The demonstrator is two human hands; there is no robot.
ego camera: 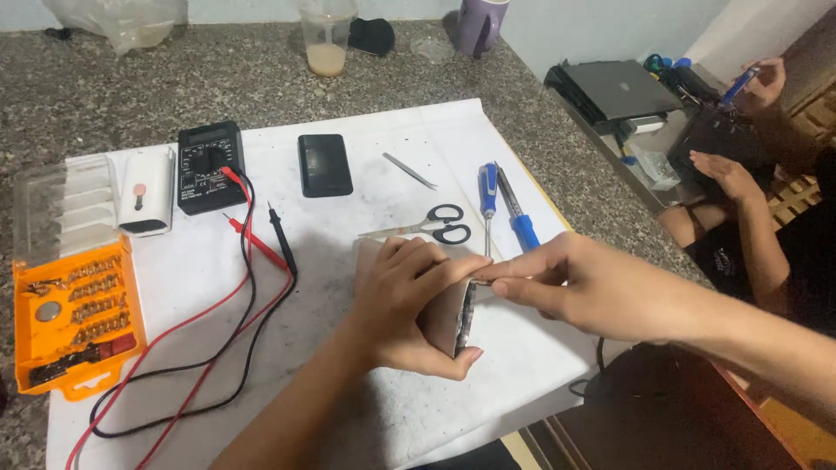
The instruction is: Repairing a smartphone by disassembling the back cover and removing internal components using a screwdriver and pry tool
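the left hand (409, 305) grips a phone (455, 318) held on edge over the white sheet (383, 409), fingers wrapped across its back. the right hand (557, 283) pinches at the phone's upper edge, fingertips (488, 277) touching it. scissors (435, 228) and two screwdrivers (505, 209) lie just beyond; a multimeter (209, 165) and an orange bit case (74, 322) sit well to the left.
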